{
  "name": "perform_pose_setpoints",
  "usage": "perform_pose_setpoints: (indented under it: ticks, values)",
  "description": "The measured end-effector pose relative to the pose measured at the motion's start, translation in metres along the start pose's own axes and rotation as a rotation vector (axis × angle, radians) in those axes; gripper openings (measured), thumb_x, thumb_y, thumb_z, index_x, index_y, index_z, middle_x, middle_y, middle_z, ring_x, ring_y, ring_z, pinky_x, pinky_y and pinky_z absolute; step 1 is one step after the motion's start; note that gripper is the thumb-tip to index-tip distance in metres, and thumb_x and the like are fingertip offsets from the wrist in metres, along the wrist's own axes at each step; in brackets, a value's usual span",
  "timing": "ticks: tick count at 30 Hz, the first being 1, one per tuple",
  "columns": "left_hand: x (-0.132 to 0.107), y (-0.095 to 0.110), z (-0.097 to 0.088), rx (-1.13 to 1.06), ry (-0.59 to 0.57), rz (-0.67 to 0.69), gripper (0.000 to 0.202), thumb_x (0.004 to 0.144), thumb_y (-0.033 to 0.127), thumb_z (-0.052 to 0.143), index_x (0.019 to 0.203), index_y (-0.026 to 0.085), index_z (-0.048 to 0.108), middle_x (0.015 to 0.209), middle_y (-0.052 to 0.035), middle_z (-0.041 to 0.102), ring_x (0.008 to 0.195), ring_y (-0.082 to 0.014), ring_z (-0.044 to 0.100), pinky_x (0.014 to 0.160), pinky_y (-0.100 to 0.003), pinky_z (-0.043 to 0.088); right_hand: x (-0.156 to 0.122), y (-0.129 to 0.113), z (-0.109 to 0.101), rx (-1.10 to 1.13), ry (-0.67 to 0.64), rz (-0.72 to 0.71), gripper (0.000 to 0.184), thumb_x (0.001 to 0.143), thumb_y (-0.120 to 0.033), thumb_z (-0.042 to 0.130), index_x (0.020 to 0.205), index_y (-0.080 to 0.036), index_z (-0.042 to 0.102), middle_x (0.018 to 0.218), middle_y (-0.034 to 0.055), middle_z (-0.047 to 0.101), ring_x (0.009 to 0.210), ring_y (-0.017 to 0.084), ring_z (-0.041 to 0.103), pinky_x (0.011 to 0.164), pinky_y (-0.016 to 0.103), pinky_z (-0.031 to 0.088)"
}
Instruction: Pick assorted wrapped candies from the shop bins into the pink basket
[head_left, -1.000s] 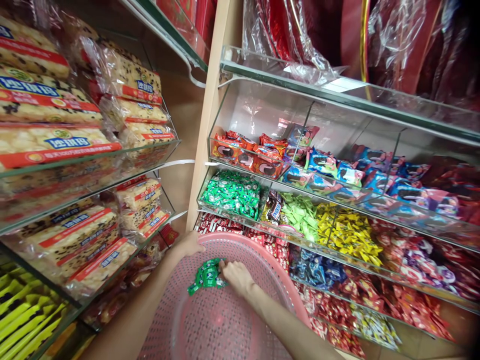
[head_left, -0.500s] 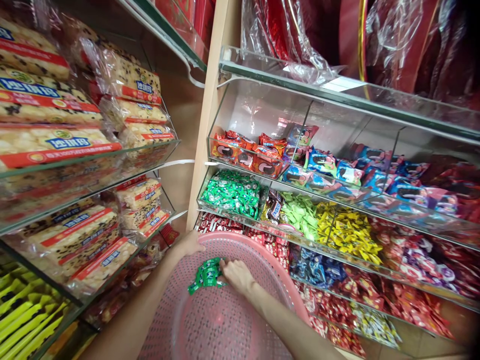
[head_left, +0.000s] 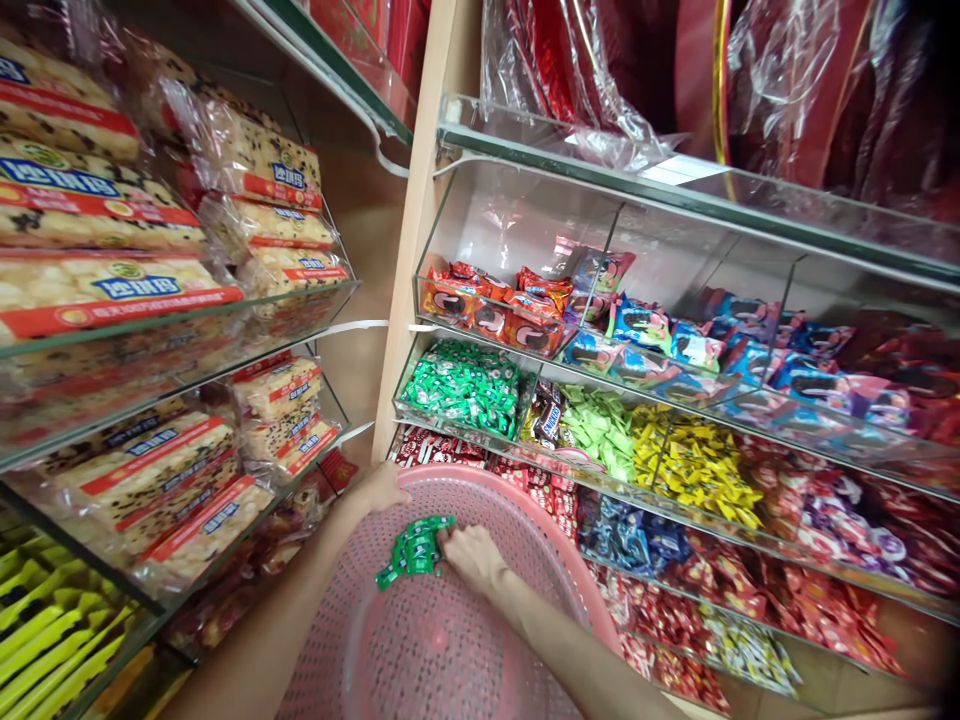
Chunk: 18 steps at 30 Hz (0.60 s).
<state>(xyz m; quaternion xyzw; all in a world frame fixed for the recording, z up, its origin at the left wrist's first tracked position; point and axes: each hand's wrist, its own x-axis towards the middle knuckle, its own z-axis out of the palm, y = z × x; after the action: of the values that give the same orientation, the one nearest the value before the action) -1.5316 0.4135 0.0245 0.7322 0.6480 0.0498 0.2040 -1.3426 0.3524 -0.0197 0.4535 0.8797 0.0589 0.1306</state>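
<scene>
A pink perforated plastic basket fills the lower middle of the view, its inside facing me. My left hand is closed over the far left part of its rim. Small green-wrapped candies lie in a loose heap on the basket's inner wall. At the right edge of this heap, my right hand is curled with its knuckles up. Its fingertips are tucked under, beside the green wrappers, so whatever they hold is hidden.
Ahead, clear bins hold green candies, Snickers bars, light green sweets and yellow sweets. Glass shelves on the left carry packaged pastry bars. A wooden post separates the two shelf units.
My right hand has shifted slightly down and its fingers look more curled beside the green candies. My left hand and the basket have stayed in place.
</scene>
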Motion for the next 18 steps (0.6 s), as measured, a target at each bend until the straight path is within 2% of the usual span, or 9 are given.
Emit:
perform_pose_setpoints:
  ticks: [4,7,11,13,15,18]
  values:
    - [0.001,-0.001,0.001,-0.001,0.005,0.006,0.033,0.06,0.044,0.059,0.082,0.02,0.065,0.078,-0.0049,0.068,0.072,-0.0186,0.062,0.054,-0.023,0.036,-0.003,-0.001,-0.014,0.01,0.027,-0.033,0.037,0.082,-0.045,0.047,0.097,-0.011,0.054,0.083,0.0124,0.064,0.073,0.023,0.064,0.061,0.031,0.048]
    - [0.004,-0.004,0.003,-0.026,0.002,-0.013,0.034,0.059,0.044,0.061,0.083,0.02,0.065,0.078,-0.0038,0.068,0.071,-0.0179,0.062,0.055,-0.022,0.037,-0.004,0.004,-0.045,0.02,0.17,-0.035,0.038,0.086,-0.049,0.037,0.095,-0.015,0.052,0.084,0.0097,0.062,0.071,0.021,0.062,0.061,0.029,0.045]
    - [0.008,-0.007,0.006,-0.042,-0.001,0.001,0.033,0.059,0.044,0.062,0.083,0.022,0.065,0.075,-0.0024,0.068,0.068,-0.0176,0.061,0.053,-0.022,0.036,0.003,0.024,-0.105,0.038,0.405,0.059,0.023,0.092,-0.03,0.029,0.094,-0.018,0.049,0.088,0.0062,0.058,0.073,0.015,0.058,0.064,0.025,0.04]
    - [0.009,-0.007,0.006,-0.044,0.004,0.015,0.032,0.058,0.045,0.061,0.081,0.022,0.066,0.074,-0.0021,0.068,0.068,-0.0177,0.061,0.052,-0.022,0.035,0.01,0.039,-0.131,0.065,0.477,0.117,0.021,0.092,-0.024,0.029,0.095,-0.018,0.049,0.089,0.0055,0.055,0.074,0.014,0.056,0.065,0.024,0.038]
    - [0.008,-0.008,0.006,-0.046,0.003,0.009,0.032,0.058,0.047,0.061,0.079,0.022,0.066,0.075,-0.0026,0.068,0.069,-0.0181,0.062,0.052,-0.022,0.035,0.018,0.055,-0.149,0.085,0.501,0.171,0.021,0.091,-0.02,0.029,0.096,-0.018,0.05,0.091,0.006,0.053,0.075,0.014,0.054,0.065,0.024,0.037]
    - [0.007,-0.01,0.005,-0.039,0.011,-0.021,0.034,0.057,0.046,0.062,0.08,0.021,0.066,0.079,-0.0041,0.069,0.074,-0.0196,0.062,0.052,-0.023,0.036,0.031,0.075,-0.162,0.07,0.473,0.23,0.021,0.087,-0.014,0.033,0.098,-0.017,0.052,0.096,0.0081,0.052,0.08,0.015,0.052,0.068,0.024,0.036]
